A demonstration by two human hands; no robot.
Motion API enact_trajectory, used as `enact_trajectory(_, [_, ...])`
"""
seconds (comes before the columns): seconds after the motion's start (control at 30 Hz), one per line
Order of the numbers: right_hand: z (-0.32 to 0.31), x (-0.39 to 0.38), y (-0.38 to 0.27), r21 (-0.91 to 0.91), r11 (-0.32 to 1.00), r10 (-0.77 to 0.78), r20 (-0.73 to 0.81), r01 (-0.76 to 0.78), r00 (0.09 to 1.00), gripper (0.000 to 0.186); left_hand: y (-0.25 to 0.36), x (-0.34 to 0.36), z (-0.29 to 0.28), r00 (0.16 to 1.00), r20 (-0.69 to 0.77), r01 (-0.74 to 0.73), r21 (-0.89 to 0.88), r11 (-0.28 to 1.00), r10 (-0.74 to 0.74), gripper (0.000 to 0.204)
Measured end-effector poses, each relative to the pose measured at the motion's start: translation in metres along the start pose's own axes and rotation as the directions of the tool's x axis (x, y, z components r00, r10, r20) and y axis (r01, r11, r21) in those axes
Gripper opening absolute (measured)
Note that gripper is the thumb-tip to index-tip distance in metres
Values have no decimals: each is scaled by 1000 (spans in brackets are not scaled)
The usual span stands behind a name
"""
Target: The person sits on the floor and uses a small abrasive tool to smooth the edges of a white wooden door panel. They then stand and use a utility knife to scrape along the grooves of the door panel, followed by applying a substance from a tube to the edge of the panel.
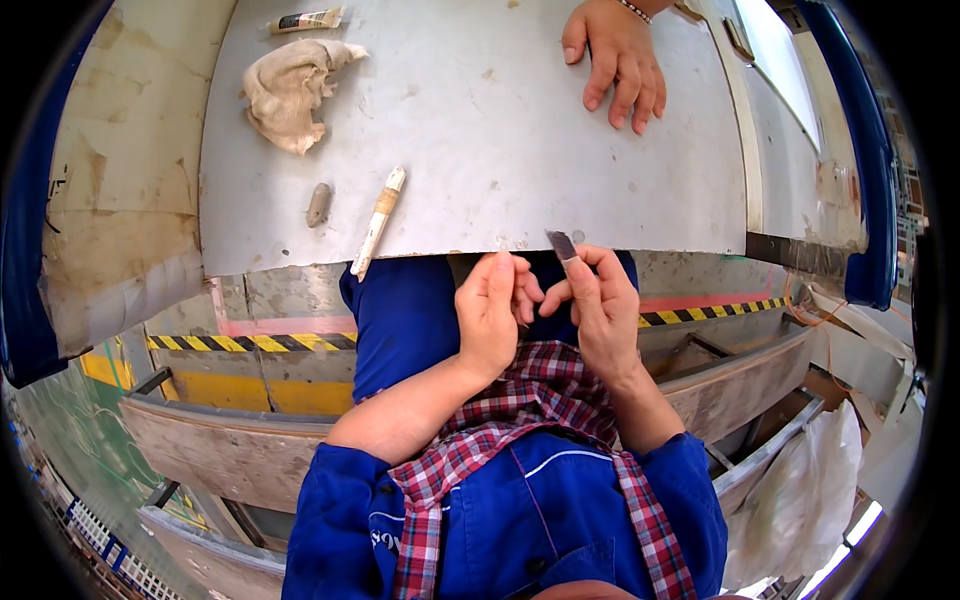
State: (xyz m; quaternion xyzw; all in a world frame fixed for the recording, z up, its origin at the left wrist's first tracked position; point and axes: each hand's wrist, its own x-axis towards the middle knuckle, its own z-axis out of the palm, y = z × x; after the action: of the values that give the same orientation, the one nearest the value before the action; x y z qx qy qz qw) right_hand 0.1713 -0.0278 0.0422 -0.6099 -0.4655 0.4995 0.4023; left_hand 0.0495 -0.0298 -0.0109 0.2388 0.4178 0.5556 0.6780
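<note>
Right hand [600, 310] pinching a small grey blade [561, 245], left hand [492, 312] curled alongside, at the metal sheet [480, 130]'s near edge.

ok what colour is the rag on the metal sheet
The rag is a dirty cream or beige, crumpled at the far left of the grey sheet; the head view shows it.

Both forearms were raised from the lower edge and bent at the elbows, the blue sleeves pushed up above them. The left hand [490, 315] was held upright, its back turned to the camera and its fingers curled inward. The right hand [600, 310] was set just beside it, fingertips nearly touching, thumb and forefinger pinched together.
</note>
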Motion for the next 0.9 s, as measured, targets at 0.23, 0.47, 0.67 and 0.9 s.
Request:
enact_trajectory(0.23, [7,-1,-2,180,959,211,50,-217,976,22,9,5,-1,1000,-17,-11,30,999,11,29])
enact_trajectory(0.47, [9,-2,0,168,956,227,96,-241,969,21,13,7,2,996,-52,78,12,997,-77,32])
enact_trajectory(0.67, [10,0,-3,150,961,220,98,-233,971,21,14,7,6,996,-66,62,8,998,-61,33])
enact_trajectory(0.9, [15,0,2,162,964,196,94,-209,976,21,12,6,6,995,-76,57,5,998,-57,33])
